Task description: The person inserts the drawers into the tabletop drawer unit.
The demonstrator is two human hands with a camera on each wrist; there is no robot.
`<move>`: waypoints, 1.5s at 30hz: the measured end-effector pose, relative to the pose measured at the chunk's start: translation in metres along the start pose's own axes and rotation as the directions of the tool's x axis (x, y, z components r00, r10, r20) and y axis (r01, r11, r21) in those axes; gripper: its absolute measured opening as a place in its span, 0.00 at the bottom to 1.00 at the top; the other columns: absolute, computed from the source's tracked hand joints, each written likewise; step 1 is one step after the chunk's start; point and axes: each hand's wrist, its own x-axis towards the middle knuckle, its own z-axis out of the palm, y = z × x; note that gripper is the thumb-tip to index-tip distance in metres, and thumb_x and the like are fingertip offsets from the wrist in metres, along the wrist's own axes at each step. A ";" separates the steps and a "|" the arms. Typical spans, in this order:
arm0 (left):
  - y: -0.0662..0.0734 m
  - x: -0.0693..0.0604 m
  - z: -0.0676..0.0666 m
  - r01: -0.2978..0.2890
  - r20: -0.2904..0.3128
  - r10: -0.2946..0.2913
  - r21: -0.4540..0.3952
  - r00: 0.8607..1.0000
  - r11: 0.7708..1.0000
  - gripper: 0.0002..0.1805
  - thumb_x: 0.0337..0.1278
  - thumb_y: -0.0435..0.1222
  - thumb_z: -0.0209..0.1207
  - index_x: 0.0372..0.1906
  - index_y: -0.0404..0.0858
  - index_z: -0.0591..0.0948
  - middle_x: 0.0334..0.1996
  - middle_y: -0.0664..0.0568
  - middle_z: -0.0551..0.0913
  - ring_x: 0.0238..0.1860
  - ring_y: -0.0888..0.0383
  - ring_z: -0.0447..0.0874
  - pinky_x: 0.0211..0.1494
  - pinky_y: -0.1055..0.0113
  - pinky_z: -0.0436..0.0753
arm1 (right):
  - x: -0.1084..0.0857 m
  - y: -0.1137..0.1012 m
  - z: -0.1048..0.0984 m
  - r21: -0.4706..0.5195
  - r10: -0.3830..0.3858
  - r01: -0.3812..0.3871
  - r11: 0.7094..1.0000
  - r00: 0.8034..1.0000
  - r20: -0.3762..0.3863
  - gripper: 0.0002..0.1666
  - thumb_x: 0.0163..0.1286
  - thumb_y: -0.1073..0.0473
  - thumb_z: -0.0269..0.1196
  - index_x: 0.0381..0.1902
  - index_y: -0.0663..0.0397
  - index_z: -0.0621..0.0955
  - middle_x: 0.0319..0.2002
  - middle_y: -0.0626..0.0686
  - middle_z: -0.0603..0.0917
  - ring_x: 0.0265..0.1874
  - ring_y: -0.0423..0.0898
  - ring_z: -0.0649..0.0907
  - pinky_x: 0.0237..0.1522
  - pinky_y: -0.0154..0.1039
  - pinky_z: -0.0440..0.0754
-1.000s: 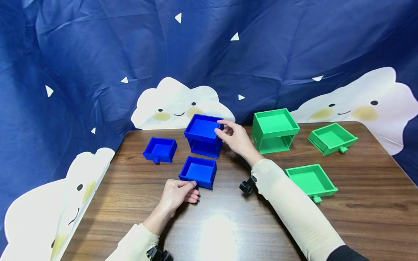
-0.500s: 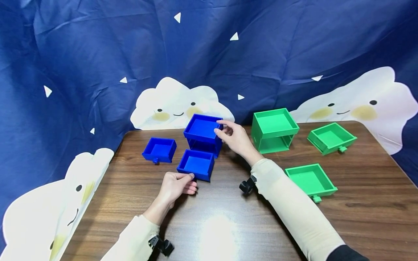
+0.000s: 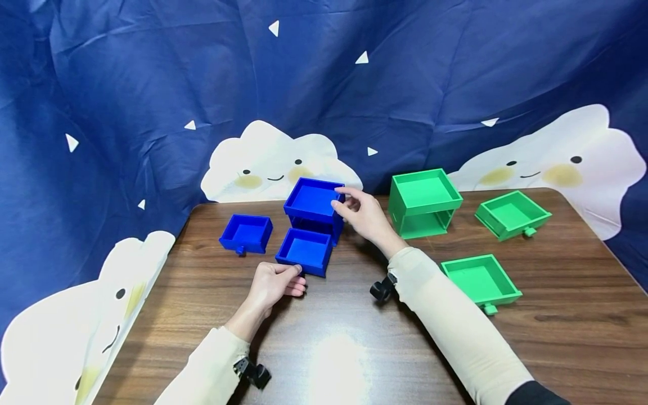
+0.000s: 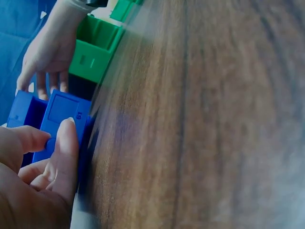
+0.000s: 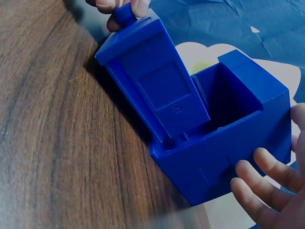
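My left hand (image 3: 268, 286) pinches the small knob (image 5: 125, 15) of a blue drawer (image 3: 304, 250) between thumb and fingers. The drawer stands right before the open front of a blue drawer cabinet (image 3: 313, 199). In the right wrist view its far end is tilted at the mouth of the cabinet, partly inside the lower front. My right hand (image 3: 368, 219) holds the cabinet by its right upper rim, thumb and forefinger at the edge, while other fingers (image 5: 257, 183) lie near its side wall. A second blue drawer (image 3: 246, 233) sits to the left.
A green cabinet (image 3: 426, 194) with an open front stands right of the blue one. Two green drawers, a rear one (image 3: 513, 214) and a nearer one (image 3: 481, 281), lie on the wooden table (image 3: 354, 332). A blue curtain (image 3: 324, 73) with clouds hangs behind.
My left hand has pushed the blue drawer away from me, up to the front of the blue cabinet. My right hand keeps its place on the cabinet.
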 end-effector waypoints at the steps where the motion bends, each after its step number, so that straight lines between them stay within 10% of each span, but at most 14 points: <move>1: 0.000 0.001 0.000 0.002 0.002 -0.002 0.000 1.000 1.000 0.15 0.72 0.27 0.61 0.51 0.14 0.84 0.22 0.45 0.90 0.20 0.62 0.89 0.30 0.67 0.91 | 0.000 0.000 0.000 0.002 0.001 -0.001 1.000 1.000 -0.001 0.24 0.78 0.52 0.68 0.68 0.53 0.84 0.40 0.56 0.88 0.38 0.50 0.86 0.47 0.43 0.86; 45: 0.004 0.020 0.002 0.000 0.042 -0.002 0.029 0.999 1.000 0.16 0.74 0.28 0.61 0.50 0.14 0.85 0.24 0.45 0.91 0.21 0.62 0.89 0.31 0.68 0.91 | -0.002 0.000 0.002 0.113 0.021 -0.024 0.993 0.999 0.031 0.26 0.80 0.54 0.67 0.71 0.57 0.82 0.38 0.59 0.86 0.34 0.68 0.87 0.32 0.34 0.84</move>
